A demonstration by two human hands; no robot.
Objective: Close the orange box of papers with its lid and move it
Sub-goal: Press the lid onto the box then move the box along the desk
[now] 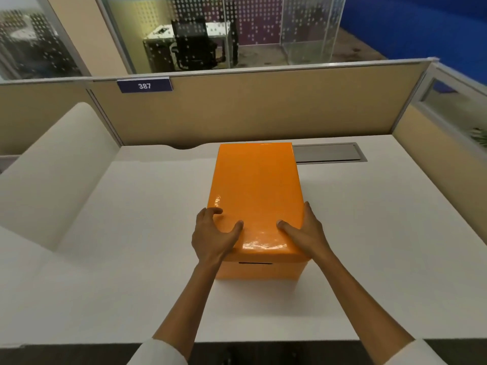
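Note:
An orange box [259, 270] stands on the white desk [147, 272], with its glossy orange lid [255, 191] sitting flat on top. The papers inside are hidden. My left hand [214, 237] rests on the lid's near left corner, thumb on top and fingers spread over the edge. On the near right corner lies my right hand [303, 230], thumb on top and fingers along the lid's right side. A dark handle slot shows in the box's front wall.
A grey cable hatch [329, 152] is set into the desk just behind the box on the right. Beige partition walls [250, 109] close the desk at the back and right. A raised white side surface [52, 180] lies at the left.

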